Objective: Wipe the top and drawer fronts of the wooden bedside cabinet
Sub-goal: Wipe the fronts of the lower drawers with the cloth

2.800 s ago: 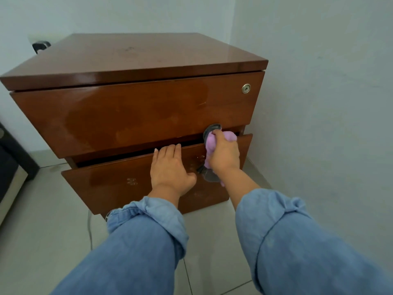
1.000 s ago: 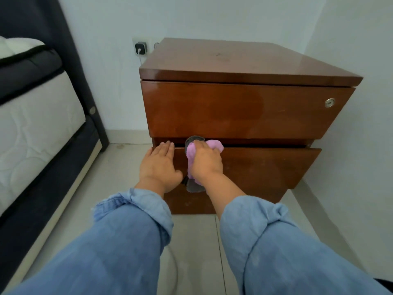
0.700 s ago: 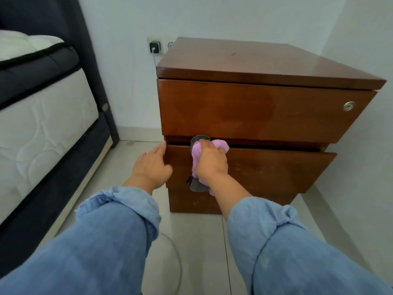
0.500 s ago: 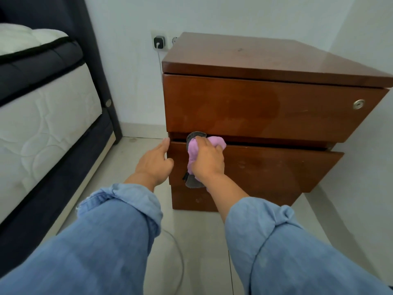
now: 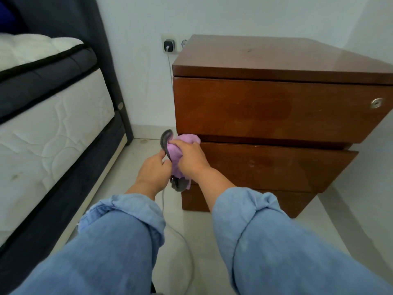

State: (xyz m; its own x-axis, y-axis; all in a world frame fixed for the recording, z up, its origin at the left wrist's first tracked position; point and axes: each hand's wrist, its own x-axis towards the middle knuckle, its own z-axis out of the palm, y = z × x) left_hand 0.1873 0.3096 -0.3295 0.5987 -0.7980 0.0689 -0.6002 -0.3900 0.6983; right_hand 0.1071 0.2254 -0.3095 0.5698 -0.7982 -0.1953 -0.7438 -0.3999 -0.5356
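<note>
Bunching the cloth (image 5: 178, 155) at the near-left corner of the lower drawer front (image 5: 274, 167), both hands meet there. The right hand (image 5: 190, 159) has its grip clenched round the purple wad, with a grey edge curling out above the fingers and a grey tail hanging below the grip. The left hand (image 5: 154, 170) pinches the same cloth from the side opposite the cabinet (image 5: 276, 107), so both grips are on one rag. The rag seems to sit at or just off the drawer's edge; whether it touches the wood here I cannot tell.

Judging from this, the likeliest slip is poor coverage. A tightly balled cloth meets the wood with a small patch only, so strokes may leave streaks or skipped bands, and the far end of the lower front, well away from the grip, could go unwiped. The upper drawer front (image 5: 265, 109) above the grip shows a darker patch, possibly damp or smeared; it could dry patchy if not passed over again.

The lower drawer stands proud of the upper one, apparently a little open. Pressing hard with the wad could shove it inward suddenly, and fingers near the gap above the grip might get nipped.

A thin cable (image 5: 187, 248) trails over the floor (image 5: 136, 158) below the grip, running from the charger (image 5: 169, 45) on the wall. The loose grey tail or a sleeve (image 5: 127, 211) might catch it and tug the plug.
</note>
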